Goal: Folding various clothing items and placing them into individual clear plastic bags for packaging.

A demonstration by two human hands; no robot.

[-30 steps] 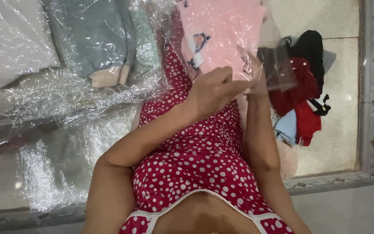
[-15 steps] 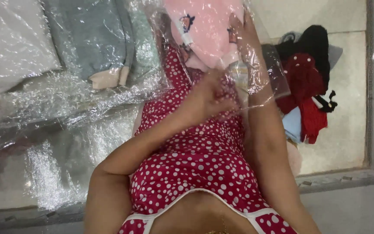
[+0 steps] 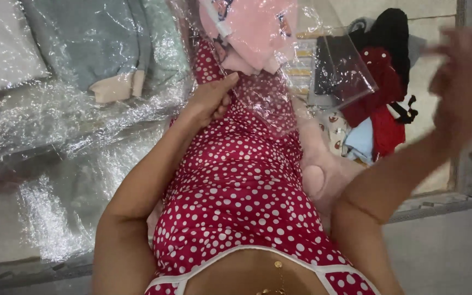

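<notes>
Left hand (image 3: 210, 98) pinches a clear bag (image 3: 279, 82) holding pink cloth (image 3: 252, 33); right hand (image 3: 462, 76), blurred, fingers loosely apart, hovers empty over clothes (image 3: 381, 104).

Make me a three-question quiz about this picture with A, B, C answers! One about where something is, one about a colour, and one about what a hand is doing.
1. Where is the pile of red, black and blue clothes?
A. On the floor at the upper right
B. In the lower left corner
C. On the person's lap

2. What colour is the garment inside the clear plastic bag?
A. Yellow
B. Pink
C. Purple

3. What is the left hand doing?
A. Resting flat on the floor
B. Holding a red sock
C. Pinching the edge of the clear bag

Answers:
1. A, the pile lies on the pale tiles at the upper right.
2. B, soft pink fabric shows through the plastic.
3. C, its fingers close on the bag's edge, while the right hand is raised, blurred and holds nothing.
</notes>
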